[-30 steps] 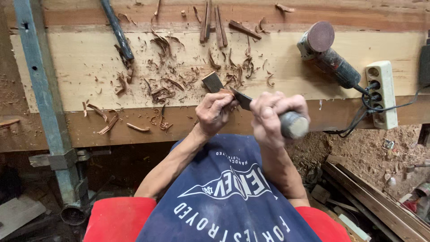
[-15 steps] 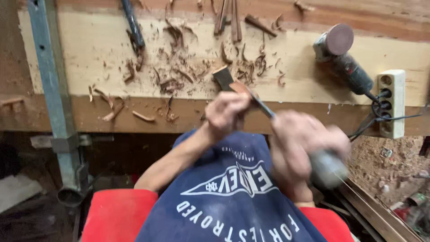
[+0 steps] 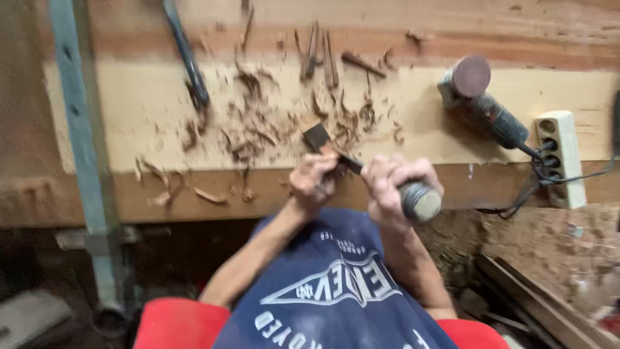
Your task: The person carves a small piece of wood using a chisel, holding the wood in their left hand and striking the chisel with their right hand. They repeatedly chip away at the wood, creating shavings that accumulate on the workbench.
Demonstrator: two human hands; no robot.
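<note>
We see the pale plank (image 3: 161, 116) on the counter (image 3: 129, 194) above both grips, and our left hand (image 3: 313, 184) pinching the stiff steel chisel (image 3: 329, 147) near its blade while our right hand (image 3: 387, 184) wraps the round mallet (image 3: 420, 201), which looks heavy and solid.

You are looking down at a wide plank (image 3: 129, 116). Wood chips (image 3: 258, 129) lie in a heap near its middle. Left of the chips lies a long dark tool (image 3: 187, 58). Right of the chips lies a sander (image 3: 481, 97). Past the sander, a power strip (image 3: 562, 155) rests at the plank's right end.
</note>
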